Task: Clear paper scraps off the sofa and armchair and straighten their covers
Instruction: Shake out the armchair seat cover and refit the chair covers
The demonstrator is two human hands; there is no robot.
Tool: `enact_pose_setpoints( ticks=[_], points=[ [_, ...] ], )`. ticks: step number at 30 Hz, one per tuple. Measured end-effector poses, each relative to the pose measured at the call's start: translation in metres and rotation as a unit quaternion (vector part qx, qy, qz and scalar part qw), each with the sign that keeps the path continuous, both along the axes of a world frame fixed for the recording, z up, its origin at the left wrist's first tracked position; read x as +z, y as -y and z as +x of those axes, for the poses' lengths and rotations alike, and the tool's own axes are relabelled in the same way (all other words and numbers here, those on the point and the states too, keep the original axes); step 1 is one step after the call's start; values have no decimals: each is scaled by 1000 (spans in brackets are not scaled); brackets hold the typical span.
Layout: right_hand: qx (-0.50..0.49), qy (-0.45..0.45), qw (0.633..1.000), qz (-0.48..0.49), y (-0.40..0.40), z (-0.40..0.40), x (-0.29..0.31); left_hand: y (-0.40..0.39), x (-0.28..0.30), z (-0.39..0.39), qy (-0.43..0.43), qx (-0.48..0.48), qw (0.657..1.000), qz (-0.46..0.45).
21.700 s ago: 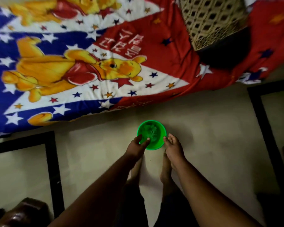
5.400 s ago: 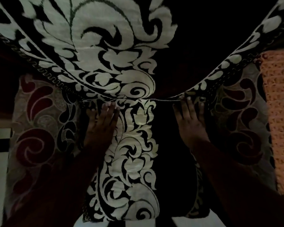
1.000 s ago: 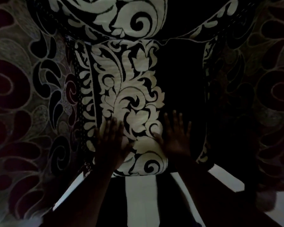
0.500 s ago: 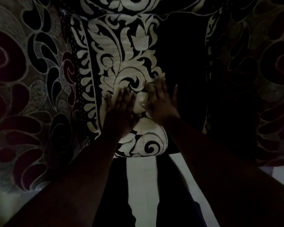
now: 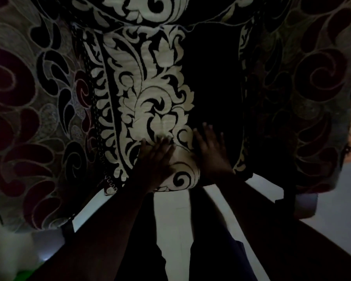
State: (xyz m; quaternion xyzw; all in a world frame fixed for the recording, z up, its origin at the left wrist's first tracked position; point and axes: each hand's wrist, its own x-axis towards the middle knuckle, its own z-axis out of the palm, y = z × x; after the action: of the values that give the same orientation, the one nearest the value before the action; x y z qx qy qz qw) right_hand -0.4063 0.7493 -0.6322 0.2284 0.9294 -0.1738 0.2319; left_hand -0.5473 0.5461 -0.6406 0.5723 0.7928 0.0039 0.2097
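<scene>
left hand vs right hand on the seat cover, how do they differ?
The left hand lies on the cream scrollwork of the seat cover; the right hand lies at the edge of its plain black panel. The right hand reaches slightly further up the seat than the left. Both lie flat, fingers straight, near the front edge.

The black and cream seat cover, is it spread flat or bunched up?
Spread flat: the seat cover shows no folds, and the left hand and right hand press on it with straight fingers.
</scene>
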Motion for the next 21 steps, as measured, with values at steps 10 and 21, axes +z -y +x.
enact_pose_setpoints(
  ticks=[10, 21],
  points=[
    [-221, 69, 971, -58, 33, 98, 30, -9, 8, 61, 42, -145, 989, 9],
    [-227, 5, 961, -156, -16, -24, 173, -47, 169, -21, 163, 134, 968, -136]
  ],
)
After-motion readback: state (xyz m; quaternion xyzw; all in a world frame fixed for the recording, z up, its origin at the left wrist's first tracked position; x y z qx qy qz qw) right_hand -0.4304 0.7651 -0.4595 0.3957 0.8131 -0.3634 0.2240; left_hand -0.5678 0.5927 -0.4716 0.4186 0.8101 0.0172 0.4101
